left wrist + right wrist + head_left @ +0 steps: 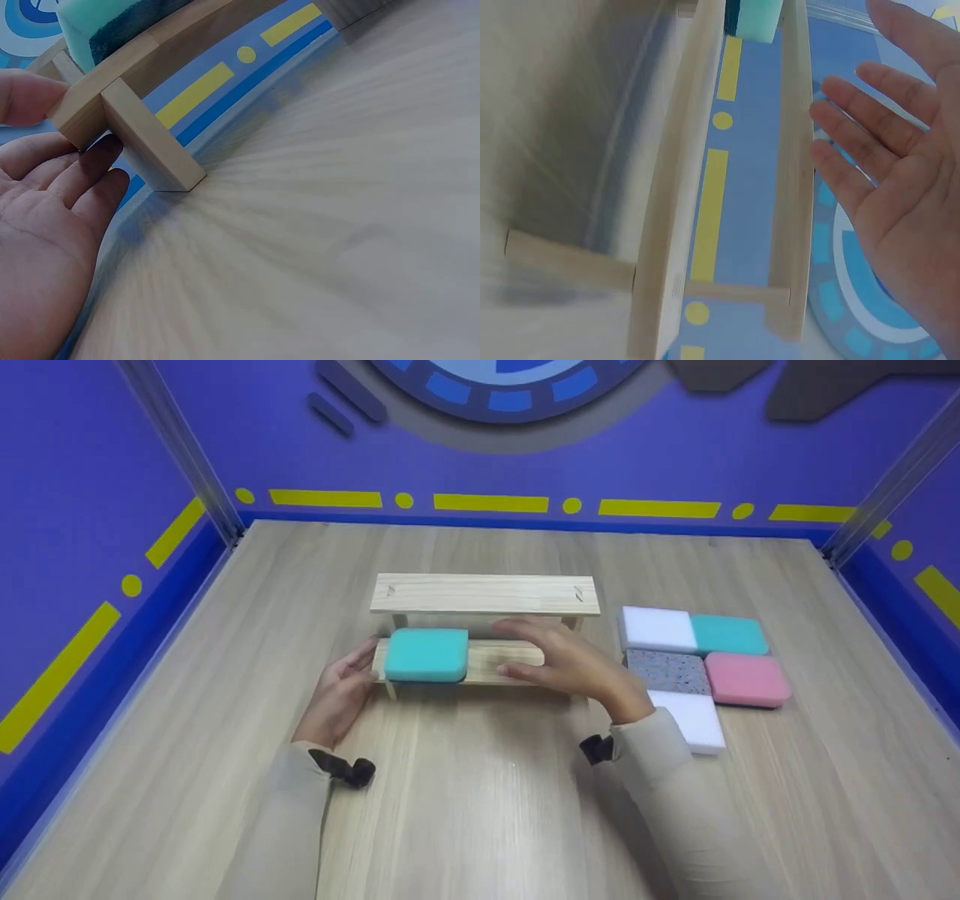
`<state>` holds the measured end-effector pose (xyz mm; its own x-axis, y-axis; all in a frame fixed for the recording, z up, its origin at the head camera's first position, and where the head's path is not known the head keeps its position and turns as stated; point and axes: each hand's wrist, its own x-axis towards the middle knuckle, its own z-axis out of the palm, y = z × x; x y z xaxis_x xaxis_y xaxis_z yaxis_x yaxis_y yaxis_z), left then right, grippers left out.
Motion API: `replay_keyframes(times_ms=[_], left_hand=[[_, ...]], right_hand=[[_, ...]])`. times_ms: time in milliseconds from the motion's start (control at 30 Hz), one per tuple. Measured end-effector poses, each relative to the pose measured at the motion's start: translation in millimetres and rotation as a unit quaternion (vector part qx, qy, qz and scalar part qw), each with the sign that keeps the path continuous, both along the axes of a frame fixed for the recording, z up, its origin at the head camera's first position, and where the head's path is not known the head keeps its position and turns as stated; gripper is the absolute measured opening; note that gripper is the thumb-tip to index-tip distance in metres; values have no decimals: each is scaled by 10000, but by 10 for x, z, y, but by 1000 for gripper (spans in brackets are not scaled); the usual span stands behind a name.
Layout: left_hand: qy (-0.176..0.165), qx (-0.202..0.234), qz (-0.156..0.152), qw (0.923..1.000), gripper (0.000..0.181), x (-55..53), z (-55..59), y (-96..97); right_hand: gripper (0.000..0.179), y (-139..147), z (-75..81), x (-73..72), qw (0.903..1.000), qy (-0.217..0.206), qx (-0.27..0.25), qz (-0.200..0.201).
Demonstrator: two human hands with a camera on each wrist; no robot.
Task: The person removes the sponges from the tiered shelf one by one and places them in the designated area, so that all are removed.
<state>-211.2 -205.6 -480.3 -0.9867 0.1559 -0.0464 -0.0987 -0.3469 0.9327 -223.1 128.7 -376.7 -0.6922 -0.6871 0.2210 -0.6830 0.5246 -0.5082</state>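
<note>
A small two-tier wooden rack [486, 594] stands mid-table. On the left part of its lower shelf [499, 651] lies a teal sponge [427, 654] with a dark underside. My left hand [341, 690] pinches the left end of that shelf; the left wrist view shows one digit at the board's upper edge and the other fingers [97, 161] under it, beside a leg [154, 139]. My right hand [574, 660] hovers over the right half of the lower shelf, fingers extended and apart. It holds nothing, as the right wrist view shows its bare palm [915, 180].
Right of the rack, several sponges lie close together: a white one [658, 628], a teal one [729, 634], a speckled grey one [667, 671], a pink one [748, 678] and another white one [694, 724], partly behind the right sleeve. Blue panels [487, 472] wall the table's back and sides.
</note>
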Motion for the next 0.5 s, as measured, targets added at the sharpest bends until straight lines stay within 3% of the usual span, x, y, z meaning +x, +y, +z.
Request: replay_keyframes(times_ms=[300, 500], left_hand=[[91, 74, -12, 9999, 65, -5, -7, 15], [85, 36, 37, 10000, 64, -1, -6, 11]], right_hand=[[52, -208, -46, -45, 9993, 130, -172, 295], [61, -364, -68, -51, 9996, 70, 122, 233]])
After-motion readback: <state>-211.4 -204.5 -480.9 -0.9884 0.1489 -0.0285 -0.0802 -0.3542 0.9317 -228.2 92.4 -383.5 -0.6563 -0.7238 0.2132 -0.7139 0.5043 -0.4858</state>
